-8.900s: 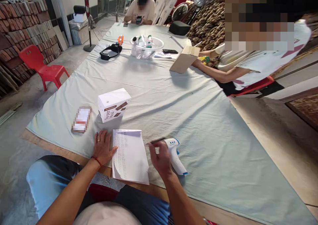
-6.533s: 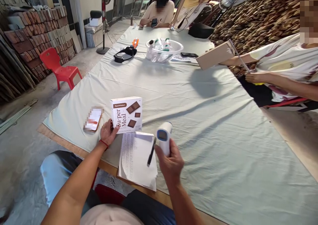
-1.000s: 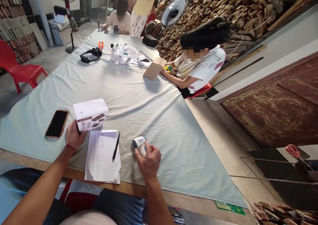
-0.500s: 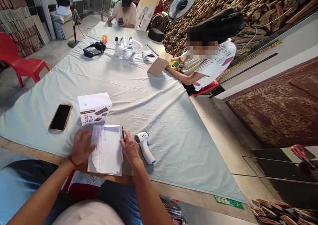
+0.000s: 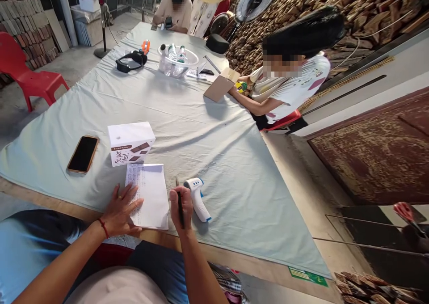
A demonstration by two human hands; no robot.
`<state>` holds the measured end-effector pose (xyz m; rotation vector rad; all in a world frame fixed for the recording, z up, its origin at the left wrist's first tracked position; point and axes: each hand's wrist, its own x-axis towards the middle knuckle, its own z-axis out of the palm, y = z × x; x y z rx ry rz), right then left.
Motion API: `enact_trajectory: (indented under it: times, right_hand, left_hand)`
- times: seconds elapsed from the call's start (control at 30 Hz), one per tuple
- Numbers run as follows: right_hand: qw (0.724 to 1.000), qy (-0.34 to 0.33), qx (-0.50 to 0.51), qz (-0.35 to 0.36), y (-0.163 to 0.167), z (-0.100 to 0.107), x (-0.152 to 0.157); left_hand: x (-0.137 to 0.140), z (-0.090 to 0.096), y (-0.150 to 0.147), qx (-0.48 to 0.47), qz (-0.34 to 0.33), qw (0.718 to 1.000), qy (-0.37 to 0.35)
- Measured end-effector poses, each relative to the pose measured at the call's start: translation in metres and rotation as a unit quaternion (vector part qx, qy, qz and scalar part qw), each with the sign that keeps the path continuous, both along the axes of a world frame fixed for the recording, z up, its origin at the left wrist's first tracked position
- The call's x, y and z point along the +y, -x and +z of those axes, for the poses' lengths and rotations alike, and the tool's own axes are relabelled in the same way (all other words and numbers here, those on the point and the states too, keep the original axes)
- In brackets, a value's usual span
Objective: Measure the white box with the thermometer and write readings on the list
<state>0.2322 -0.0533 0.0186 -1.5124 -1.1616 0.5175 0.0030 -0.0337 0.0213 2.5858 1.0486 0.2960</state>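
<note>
My left hand (image 5: pixel 125 210) lies with fingers spread on the left part of a stack of paper (image 5: pixel 152 201), whose top sheet has handwriting down its left side. My right hand (image 5: pixel 181 208) is closed around a dark pen (image 5: pixel 180 210), held upright just right of the paper and apart from it. Right beside that hand lies a white and blue infrared thermometer (image 5: pixel 198 199). A white box (image 5: pixel 131 143) with brown print stands at the paper's far edge. To its left a phone (image 5: pixel 83 154) in an orange-brown case lies screen up.
Farther along the cloth-covered table (image 5: pixel 234 196) are black goggles (image 5: pixel 131 61), a clear basket (image 5: pixel 177 65) of bottles and a dark phone (image 5: pixel 206 72). A person at the right holds a cardboard box (image 5: pixel 219 87); another sits at the far end. A red chair (image 5: pixel 30 71) stands left.
My left hand has come down flat onto the paper. My right hand has drawn back from the paper's edge, and the pen now stands upright in its grip. The view has shifted slightly.
</note>
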Motion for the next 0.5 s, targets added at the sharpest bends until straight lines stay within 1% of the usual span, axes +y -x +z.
enact_trajectory:
  times: [0.13,0.2,0.27,0.37,0.5]
  right_hand:
    - [0.997,-0.012,0.060,0.046,0.015,0.012,0.008]
    - [0.995,0.007,0.072,0.074,0.021,0.016,0.014]
    - [0.993,0.027,0.076,0.088,0.025,0.016,0.022]
    - [0.993,0.037,0.068,0.085,0.029,0.009,0.030]
    - [0.996,0.025,0.026,0.077,0.035,-0.009,0.034]
  left_hand:
    - [-0.001,-0.001,-0.008,-0.018,0.002,1.000,-0.010]
    - [-0.002,-0.001,-0.009,-0.026,0.000,1.000,-0.014]
    - [-0.003,0.001,-0.009,-0.027,-0.004,1.000,-0.015]
    - [-0.005,0.002,-0.009,-0.027,-0.008,1.000,-0.011]
    - [-0.004,0.000,-0.008,-0.030,-0.003,1.000,0.004]
